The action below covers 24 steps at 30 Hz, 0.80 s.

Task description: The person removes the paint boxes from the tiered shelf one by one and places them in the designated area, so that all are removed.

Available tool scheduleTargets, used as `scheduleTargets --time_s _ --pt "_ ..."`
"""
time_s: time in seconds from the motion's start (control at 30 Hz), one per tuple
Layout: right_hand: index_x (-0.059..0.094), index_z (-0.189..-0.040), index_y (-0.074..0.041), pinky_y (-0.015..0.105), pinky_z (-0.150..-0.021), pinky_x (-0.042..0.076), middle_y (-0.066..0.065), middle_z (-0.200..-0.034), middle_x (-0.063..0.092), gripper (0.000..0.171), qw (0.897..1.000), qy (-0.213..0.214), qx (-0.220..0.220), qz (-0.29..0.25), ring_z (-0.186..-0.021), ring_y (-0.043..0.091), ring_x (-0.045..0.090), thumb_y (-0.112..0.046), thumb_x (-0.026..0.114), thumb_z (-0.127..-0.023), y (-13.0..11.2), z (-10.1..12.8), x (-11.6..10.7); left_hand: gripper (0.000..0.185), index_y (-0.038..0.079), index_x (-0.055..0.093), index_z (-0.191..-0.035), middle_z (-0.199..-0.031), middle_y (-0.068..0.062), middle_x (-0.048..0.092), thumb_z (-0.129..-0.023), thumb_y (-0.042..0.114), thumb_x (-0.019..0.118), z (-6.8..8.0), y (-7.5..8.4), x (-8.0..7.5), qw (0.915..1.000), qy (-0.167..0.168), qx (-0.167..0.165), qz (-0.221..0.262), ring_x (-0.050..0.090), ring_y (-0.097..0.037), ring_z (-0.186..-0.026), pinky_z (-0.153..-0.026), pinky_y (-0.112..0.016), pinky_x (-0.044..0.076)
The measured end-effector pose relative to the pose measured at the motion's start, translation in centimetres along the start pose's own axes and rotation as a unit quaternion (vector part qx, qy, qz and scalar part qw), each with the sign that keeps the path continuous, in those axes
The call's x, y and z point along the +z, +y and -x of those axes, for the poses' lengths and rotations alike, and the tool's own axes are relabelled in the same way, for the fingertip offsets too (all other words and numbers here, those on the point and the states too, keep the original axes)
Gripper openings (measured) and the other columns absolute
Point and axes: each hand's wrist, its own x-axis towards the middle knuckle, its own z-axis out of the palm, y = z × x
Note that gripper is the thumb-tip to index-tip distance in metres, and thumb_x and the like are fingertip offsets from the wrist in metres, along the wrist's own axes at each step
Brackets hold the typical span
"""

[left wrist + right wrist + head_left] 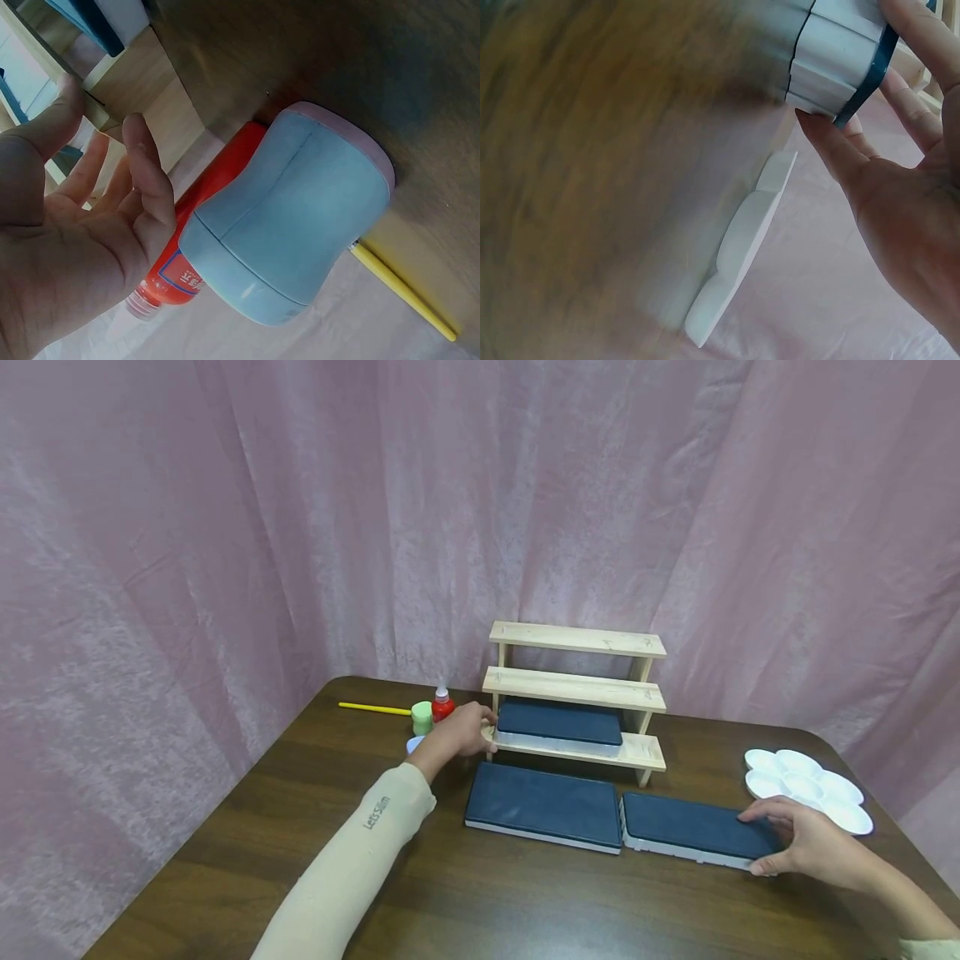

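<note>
My left hand (467,729) is at the left end of a three-step wooden shelf (577,685), its fingers loosely bent beside the lowest board. On that board lies a flat case (558,724) with a dark blue lid and a pale base. My right hand (806,839) grips the right end of a second such case (697,827) on the table, thumb at its front side and fingers at the lid's far edge. A third, wider case (543,806) lies directly left of it, before the shelf. In the left wrist view, the left hand (82,217) shows no case between its fingers.
Left of the shelf stand a red bottle (443,705), a green waisted container (422,717) and a partly hidden light-blue item (413,744). A yellow stick (373,707) lies behind. A white flower-shaped palette (802,787) sits at right. A pink curtain (450,527) hangs behind the table.
</note>
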Motion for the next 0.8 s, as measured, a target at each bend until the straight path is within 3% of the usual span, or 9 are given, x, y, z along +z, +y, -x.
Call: scheduleTargets --time_s 0.1,0.3,0.4,0.63,0.8 --pt "0.065 -0.112 -0.001 0.002 -0.084 0.037 0.014 -0.115 0.062 0.06 1.0 -0.014 -0.007 -0.019 -0.109 -0.015 0.048 -0.02 0.093 -0.062 0.3 0.0 0.0 0.053 0.012 0.064 -0.13 -0.135 -0.013 0.058 -0.082 0.026 0.082 0.1 0.0 0.1 1.0 -0.001 -0.002 0.0 0.057 -0.028 -0.116 -0.099 -0.043 0.049" --pt "0.062 -0.116 0.006 0.003 -0.086 0.039 -0.011 -0.118 0.063 0.057 0.995 -0.031 -0.056 -0.078 -0.111 -0.015 0.049 -0.001 0.089 -0.066 1.1 0.1 -0.3 0.053 0.013 0.064 -0.13 -0.134 -0.013 0.058 -0.082 0.025 0.082 0.2 0.1 0.1 1.0 0.003 -0.004 -0.001 0.057 -0.028 -0.114 -0.097 -0.043 0.05" --pt "0.06 -0.119 0.008 0.004 -0.086 0.039 -0.017 -0.123 0.06 0.053 0.992 -0.048 -0.065 -0.093 -0.114 -0.015 0.047 0.003 0.084 -0.071 1.5 0.1 -0.6 0.053 0.013 0.064 -0.13 -0.134 -0.013 0.058 -0.082 0.025 0.083 0.2 0.1 0.1 1.0 0.004 -0.004 -0.001 0.057 -0.027 -0.114 -0.097 -0.043 0.05" --pt "0.061 -0.121 0.006 0.003 -0.089 0.037 -0.01 -0.126 0.061 0.051 0.991 -0.059 -0.071 -0.093 -0.118 -0.017 0.043 0.004 0.082 -0.075 1.8 0.1 -0.8 0.053 0.013 0.064 -0.13 -0.134 -0.013 0.057 -0.082 0.026 0.083 0.1 0.0 0.1 1.0 0.004 -0.004 -0.003 0.056 -0.027 -0.113 -0.097 -0.043 0.05" --pt "0.061 -0.12 0.008 0.002 -0.089 0.036 -0.018 -0.125 0.06 0.052 0.992 -0.055 -0.069 -0.093 -0.118 -0.017 0.043 0.002 0.083 -0.073 1.7 0.0 -0.7 0.054 0.013 0.064 -0.131 -0.135 -0.013 0.057 -0.082 0.026 0.083 0.0 0.0 0.1 1.0 0.003 -0.007 0.002 0.057 -0.027 -0.114 -0.096 -0.043 0.051"
